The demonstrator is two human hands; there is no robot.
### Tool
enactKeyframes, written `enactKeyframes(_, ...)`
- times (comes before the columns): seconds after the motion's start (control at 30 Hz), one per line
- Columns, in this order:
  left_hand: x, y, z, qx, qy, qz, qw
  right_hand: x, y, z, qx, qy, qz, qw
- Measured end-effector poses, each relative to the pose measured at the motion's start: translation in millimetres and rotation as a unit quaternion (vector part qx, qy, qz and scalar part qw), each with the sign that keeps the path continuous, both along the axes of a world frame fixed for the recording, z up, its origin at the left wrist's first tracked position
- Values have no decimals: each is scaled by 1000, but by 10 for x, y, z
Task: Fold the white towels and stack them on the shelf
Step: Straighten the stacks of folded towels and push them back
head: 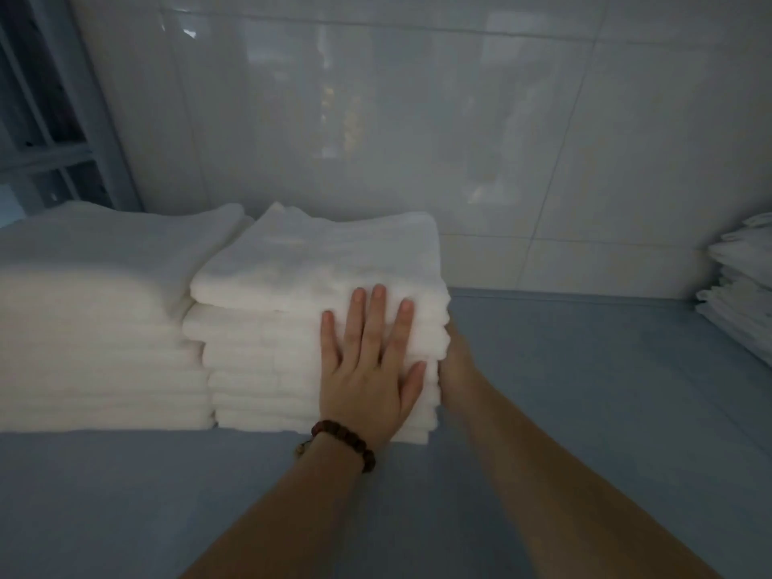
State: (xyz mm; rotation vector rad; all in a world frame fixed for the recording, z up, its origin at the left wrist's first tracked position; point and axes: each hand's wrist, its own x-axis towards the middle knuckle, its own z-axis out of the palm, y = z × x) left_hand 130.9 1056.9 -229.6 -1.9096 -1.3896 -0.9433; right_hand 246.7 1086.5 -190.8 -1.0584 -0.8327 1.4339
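Observation:
A stack of several folded white towels point(292, 328) stands on the blue-grey shelf point(564, 390), near its middle. My left hand point(369, 365), with a dark bead bracelet at the wrist, lies flat with spread fingers against the stack's front right side. My right hand point(455, 361) is pressed against the stack's right side, and its fingers are mostly hidden behind the towels. Neither hand grips a towel.
A second, wider stack of white towels point(96, 328) touches the first on the left. Another pile of folded white linen point(743, 294) sits at the shelf's far right. A glossy tiled wall point(417, 119) closes the back. A barred window point(41, 119) is at upper left.

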Motion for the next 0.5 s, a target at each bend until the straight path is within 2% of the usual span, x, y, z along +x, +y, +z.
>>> enactKeyframes(0.03,5,-29,-54,-7,2,0,1000,10,-74,-129,2,-81,-24,996)
enactKeyframes(0.07,17,-60,-98,-17,2,0,1000,15,-136,-247,-1,-124,-28,992)
enactKeyframes(0.1,33,-94,-130,-30,-1,2,1000,11,-187,-309,-19,-132,-28,991)
enactKeyframes(0.17,70,-149,-143,-59,-9,16,998,-9,-262,-291,-70,-105,-22,992)
enactKeyframes(0.23,110,-215,-110,-89,-18,26,996,-24,-322,-212,-88,-107,-20,990)
enactKeyframes(0.3,152,-314,-68,-112,-25,17,993,-4,-367,-110,-84,-69,-29,994)
enactKeyframes(0.4,125,-393,43,-105,-41,20,993,40,-322,168,-32,2,-37,999)
enactKeyframes(0.5,-83,-263,241,-90,-110,77,987,-55,-277,513,30,54,-17,998)
